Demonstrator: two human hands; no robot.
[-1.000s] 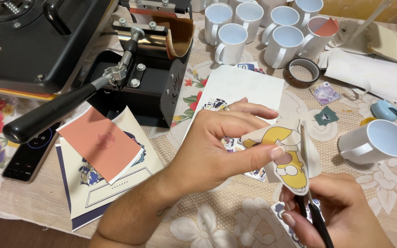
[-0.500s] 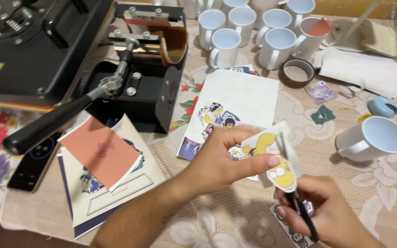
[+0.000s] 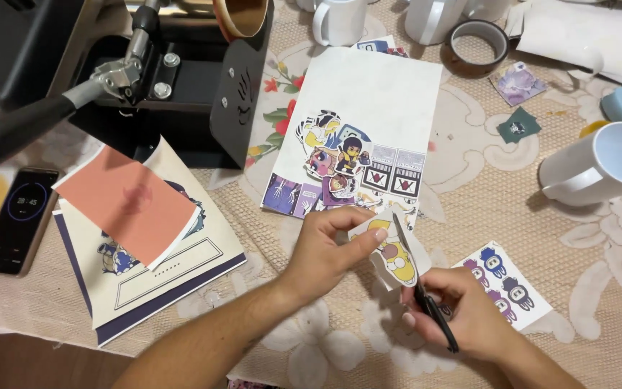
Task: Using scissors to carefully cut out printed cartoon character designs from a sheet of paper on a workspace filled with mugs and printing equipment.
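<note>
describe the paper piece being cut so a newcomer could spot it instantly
Start at the white sheet on the lace tablecloth, then drop to its near edge, where the two hands meet. The cutout is pinched in the left hand, scissors in the right hand. Unlike the purple sticker sheet beside it, it shows a yellow figure.

Table (image 3: pixel 613 302) covered by beige floral lace cloth; dark wooden edge (image 3: pixel 30 360) visible below the cloth's left corner.

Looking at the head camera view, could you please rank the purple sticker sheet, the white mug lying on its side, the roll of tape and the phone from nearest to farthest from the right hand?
From the right hand:
1. Purple sticker sheet, just beside it on the right.
2. White mug, upper right, on its side.
3. Roll of tape, top centre.
4. Phone, far left edge.
</note>
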